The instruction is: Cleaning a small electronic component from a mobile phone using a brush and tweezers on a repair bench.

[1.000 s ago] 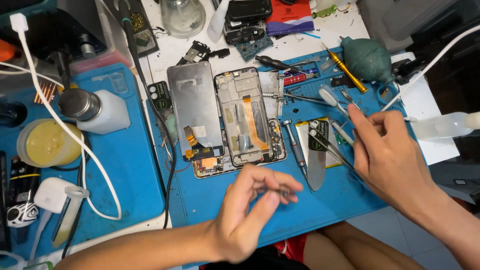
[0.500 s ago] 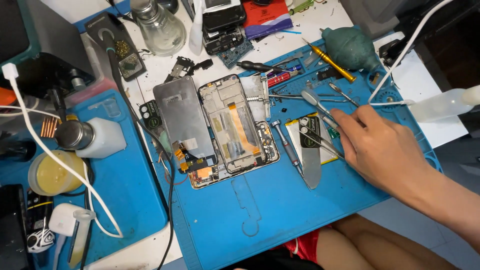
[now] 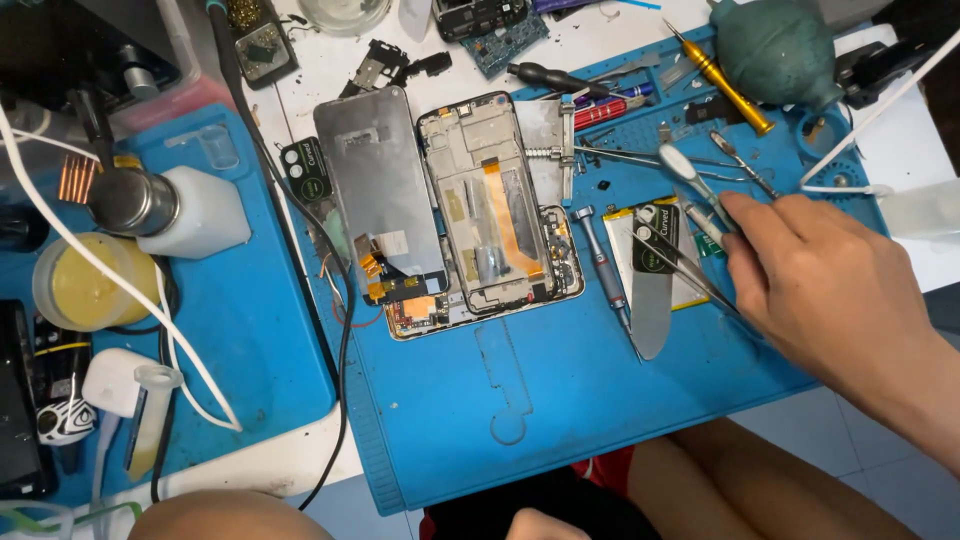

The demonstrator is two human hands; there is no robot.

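Head view shows our cluttered surface [image 3: 300,470] with a blue mat [image 3: 560,400]. Our right hand [image 3: 830,280] pinches the tweezers [image 3: 690,270] right of the opened phone [image 3: 500,210]; our left hand is unseen.

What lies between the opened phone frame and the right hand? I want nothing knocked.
Head view: a small screwdriver and a flat metal pry blade lie on the blue mat between the phone frame and the right hand.
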